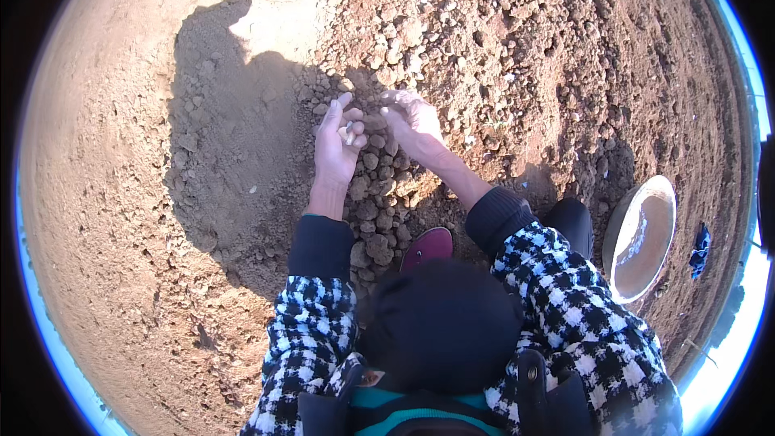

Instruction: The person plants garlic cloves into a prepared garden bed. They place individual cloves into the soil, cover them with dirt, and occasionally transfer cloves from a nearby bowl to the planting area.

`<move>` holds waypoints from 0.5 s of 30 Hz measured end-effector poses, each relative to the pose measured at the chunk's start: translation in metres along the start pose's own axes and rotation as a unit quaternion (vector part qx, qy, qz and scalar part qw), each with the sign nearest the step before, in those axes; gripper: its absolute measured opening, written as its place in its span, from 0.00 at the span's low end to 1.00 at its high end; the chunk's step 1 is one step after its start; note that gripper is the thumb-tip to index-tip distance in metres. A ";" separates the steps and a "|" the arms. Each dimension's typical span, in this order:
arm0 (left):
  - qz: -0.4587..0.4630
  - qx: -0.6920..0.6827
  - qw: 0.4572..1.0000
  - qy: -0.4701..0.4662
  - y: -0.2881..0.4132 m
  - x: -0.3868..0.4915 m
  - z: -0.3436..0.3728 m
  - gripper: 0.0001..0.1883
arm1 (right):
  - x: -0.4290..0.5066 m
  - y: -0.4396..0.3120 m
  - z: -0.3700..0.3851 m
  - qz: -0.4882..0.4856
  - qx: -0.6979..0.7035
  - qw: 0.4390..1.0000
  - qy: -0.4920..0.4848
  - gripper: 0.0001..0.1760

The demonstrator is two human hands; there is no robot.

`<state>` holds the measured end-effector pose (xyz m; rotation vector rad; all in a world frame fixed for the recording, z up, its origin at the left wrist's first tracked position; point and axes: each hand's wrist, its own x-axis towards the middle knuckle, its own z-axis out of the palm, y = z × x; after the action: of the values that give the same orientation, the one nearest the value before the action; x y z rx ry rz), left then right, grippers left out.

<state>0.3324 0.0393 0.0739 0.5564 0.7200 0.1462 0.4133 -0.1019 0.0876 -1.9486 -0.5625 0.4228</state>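
Observation:
My left hand (339, 148) is palm up, its fingers curled around a few small pale pieces (347, 134) that resemble cloves or seeds. To its right, my right hand (418, 120) reaches down to the cloddy soil with its fingers bent. Its fingertips are partly in shadow, and whether they pinch anything cannot be told. Below and between the hands runs a band of rounded soil clods (378, 218).
A shoe (431, 247) stands on the soil beside the clods. To the right, a wide pale basin (623, 242) sits tilted in view, with a dark blue item (700, 251) beyond it. Tilled brown soil (514, 42) stretches around, with my shadow on the left.

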 end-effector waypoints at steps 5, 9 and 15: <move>-0.088 -0.232 0.966 -0.077 -0.022 -0.005 0.043 0.32 | -0.031 -0.013 -0.050 -0.020 0.117 0.991 0.058 0.05; -0.070 -0.110 0.977 -0.167 -0.044 -0.005 0.071 0.34 | -0.045 -0.014 -0.068 -0.034 -0.004 0.999 0.028 0.14; -0.131 -0.030 0.953 -0.272 -0.087 -0.005 0.078 0.17 | -0.058 -0.001 -0.088 -0.052 -0.224 0.973 0.009 0.11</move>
<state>0.3750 -0.0702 0.0789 0.4099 0.2433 -0.2273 0.4106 -0.1993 0.1277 -2.3352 -0.7959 0.2220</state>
